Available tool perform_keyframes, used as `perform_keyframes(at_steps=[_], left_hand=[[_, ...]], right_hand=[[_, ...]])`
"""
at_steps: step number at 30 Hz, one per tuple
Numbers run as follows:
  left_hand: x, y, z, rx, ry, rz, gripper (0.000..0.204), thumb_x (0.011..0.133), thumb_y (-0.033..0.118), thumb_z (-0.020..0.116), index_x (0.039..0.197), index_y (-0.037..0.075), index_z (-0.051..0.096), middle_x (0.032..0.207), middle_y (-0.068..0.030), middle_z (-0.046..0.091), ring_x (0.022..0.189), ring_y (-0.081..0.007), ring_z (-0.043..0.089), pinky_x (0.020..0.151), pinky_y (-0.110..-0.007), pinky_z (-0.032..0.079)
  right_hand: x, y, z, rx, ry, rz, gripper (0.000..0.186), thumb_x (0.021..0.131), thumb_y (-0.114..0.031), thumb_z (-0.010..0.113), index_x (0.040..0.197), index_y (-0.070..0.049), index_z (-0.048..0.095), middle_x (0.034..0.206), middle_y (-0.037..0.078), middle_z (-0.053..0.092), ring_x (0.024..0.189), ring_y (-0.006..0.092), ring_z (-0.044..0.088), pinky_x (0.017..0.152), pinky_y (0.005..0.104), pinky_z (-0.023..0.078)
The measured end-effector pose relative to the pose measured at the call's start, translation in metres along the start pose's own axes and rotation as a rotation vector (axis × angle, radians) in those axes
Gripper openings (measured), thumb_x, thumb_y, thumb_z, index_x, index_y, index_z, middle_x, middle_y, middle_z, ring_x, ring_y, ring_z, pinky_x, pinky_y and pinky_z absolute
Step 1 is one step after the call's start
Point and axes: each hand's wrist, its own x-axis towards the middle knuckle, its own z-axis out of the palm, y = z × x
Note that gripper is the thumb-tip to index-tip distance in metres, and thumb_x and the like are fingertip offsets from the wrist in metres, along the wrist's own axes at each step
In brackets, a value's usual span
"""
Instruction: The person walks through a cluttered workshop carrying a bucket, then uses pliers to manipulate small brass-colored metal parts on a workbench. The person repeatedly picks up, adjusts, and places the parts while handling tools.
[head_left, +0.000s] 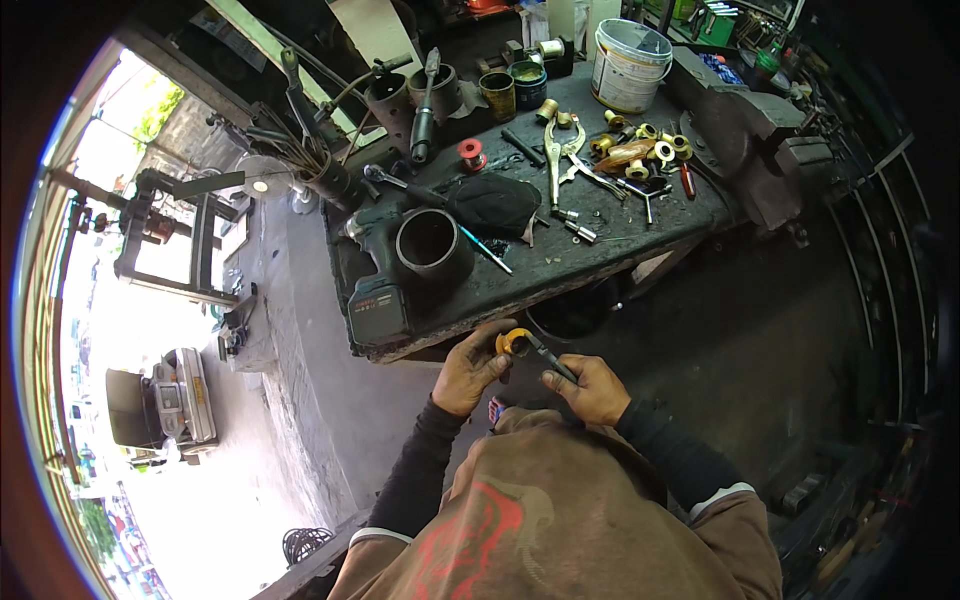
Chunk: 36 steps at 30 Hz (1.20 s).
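Left grip point(466, 372) in a pinch on a yellow ring-shaped piece point(502, 344), right grip point(594, 390) around a slim tool point(556, 365).

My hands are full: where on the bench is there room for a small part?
The bench has a bare front patch between the blue pen, silver sockets and the front edge. It is crowded at the right, with brass-coloured fittings beside pliers, and at the left, with a cordless drill and metal cylinder.
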Motion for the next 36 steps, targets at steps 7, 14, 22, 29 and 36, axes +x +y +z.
perform_keyframes(at_steps=[7, 14, 22, 29, 36], left_hand=[[0.012, -0.02, 0.034, -0.135, 0.193, 0.082, 0.036, 0.106, 0.033, 0.06, 0.124, 0.002, 0.057, 0.109, -0.0056, 0.062, 0.09, -0.0131, 0.059, 0.078, -0.032, 0.053], [0.016, -0.033, 0.034, 0.094, 0.29, -0.006, 0.038, 0.112, 0.035, 0.043, 0.119, 0.002, 0.06, 0.1, -0.0067, 0.062, 0.09, -0.0161, 0.059, 0.077, -0.035, 0.051], [0.003, 0.011, 0.015, -0.611, 0.058, -0.192, 0.052, 0.109, 0.042, 0.045, 0.137, -0.001, 0.053, 0.094, -0.0069, 0.056, 0.079, -0.0171, 0.051, 0.066, -0.03, 0.042], [0.006, 0.009, 0.021, -0.467, 0.12, -0.204, 0.054, 0.109, 0.043, 0.047, 0.137, -0.003, 0.054, 0.1, -0.0063, 0.063, 0.08, -0.0152, 0.059, 0.066, -0.029, 0.049], [0.005, 0.016, 0.033, -0.41, 0.193, -0.206, 0.05, 0.108, 0.042, 0.052, 0.126, -0.003, 0.063, 0.094, -0.0031, 0.066, 0.074, -0.0118, 0.061, 0.062, -0.027, 0.051]], right_hand=[[0.013, 0.029, 0.017, 0.103, 0.032, 0.037, 0.029, 0.099, -0.029, 0.068, 0.091, -0.001, 0.069, 0.074, 0.01, 0.063, 0.066, 0.0222, 0.063, 0.063, 0.0383, 0.049], [0.011, 0.037, 0.022, -0.666, 0.33, -0.176, 0.028, 0.094, -0.031, 0.069, 0.089, -0.005, 0.066, 0.091, 0.011, 0.06, 0.088, 0.0344, 0.066, 0.073, 0.0464, 0.055], [-0.013, 0.016, -0.015, -0.245, -0.056, -0.086, 0.026, 0.101, -0.024, 0.061, 0.111, -0.002, 0.069, 0.123, 0.012, 0.066, 0.109, 0.0306, 0.067, 0.092, 0.0412, 0.054], [-0.009, -0.014, -0.011, -0.323, -0.052, -0.236, 0.034, 0.103, -0.033, 0.057, 0.111, 0.0, 0.063, 0.115, 0.018, 0.063, 0.106, 0.0411, 0.063, 0.089, 0.0489, 0.052], [-0.001, -0.004, 0.009, -0.58, 0.183, -0.275, 0.025, 0.096, -0.028, 0.065, 0.096, -0.003, 0.061, 0.096, 0.014, 0.058, 0.092, 0.0358, 0.064, 0.078, 0.0492, 0.053]])
